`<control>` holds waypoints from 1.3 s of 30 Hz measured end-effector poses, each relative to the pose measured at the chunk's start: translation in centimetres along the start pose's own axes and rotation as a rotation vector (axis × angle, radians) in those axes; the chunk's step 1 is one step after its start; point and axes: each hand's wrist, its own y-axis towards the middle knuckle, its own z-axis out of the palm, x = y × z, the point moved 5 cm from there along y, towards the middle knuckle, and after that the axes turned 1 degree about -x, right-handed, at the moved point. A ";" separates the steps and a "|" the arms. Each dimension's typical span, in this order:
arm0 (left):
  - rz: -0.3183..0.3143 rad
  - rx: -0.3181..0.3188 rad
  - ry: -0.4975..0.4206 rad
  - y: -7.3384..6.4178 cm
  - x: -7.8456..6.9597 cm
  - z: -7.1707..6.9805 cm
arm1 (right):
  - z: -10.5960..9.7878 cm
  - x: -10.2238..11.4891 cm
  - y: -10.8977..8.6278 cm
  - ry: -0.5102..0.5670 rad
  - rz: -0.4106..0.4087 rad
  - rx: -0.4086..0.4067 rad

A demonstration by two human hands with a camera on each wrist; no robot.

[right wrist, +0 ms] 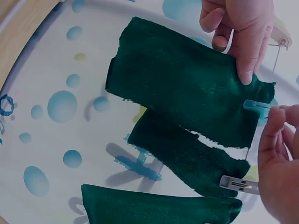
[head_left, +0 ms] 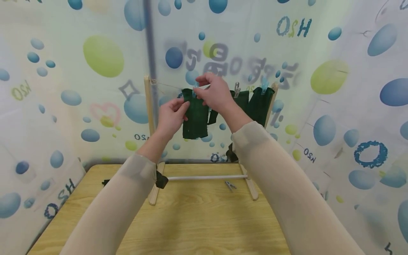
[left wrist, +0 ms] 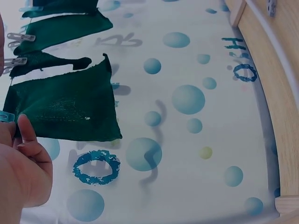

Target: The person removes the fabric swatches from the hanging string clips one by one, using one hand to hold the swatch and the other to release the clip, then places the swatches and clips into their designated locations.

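Observation:
A dark green piece of cloth (head_left: pixel 196 120) hangs from a thin string (head_left: pixel 169 85) between two wooden posts. My left hand (head_left: pixel 173 115) pinches its left edge near the top, the thumb lying on the front in the right wrist view. At the top edge a blue clothespin (right wrist: pixel 256 107) sits over the cloth and the string. My right hand (head_left: pixel 216 92) pinches this clothespin between thumb and fingers. Right beside it, a narrower green cloth (right wrist: pixel 187 149) hangs under a grey clothespin (right wrist: pixel 237 184).
More green cloths hang to the right, one under a blue clothespin (head_left: pixel 264 86) near the right post (head_left: pixel 271 102). A loose grey clothespin (head_left: pixel 230 185) lies on the wooden table (head_left: pixel 204 219). A white rod (head_left: pixel 207 177) joins the stand's feet. A patterned curtain (head_left: pixel 79 106) surrounds the table.

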 end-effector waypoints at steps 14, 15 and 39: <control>-0.032 -0.017 0.053 -0.1 -0.1 -0.2 | -0.4 0.8 -0.8 -0.150 0.059 0.003; -0.033 -0.014 0.049 -0.1 -0.1 -0.2 | -0.5 0.9 -0.8 -0.166 0.052 -0.001; -0.120 0.164 -0.240 -1.6 -1.4 -1.1 | -3.3 0.3 -3.5 0.022 -0.081 -0.172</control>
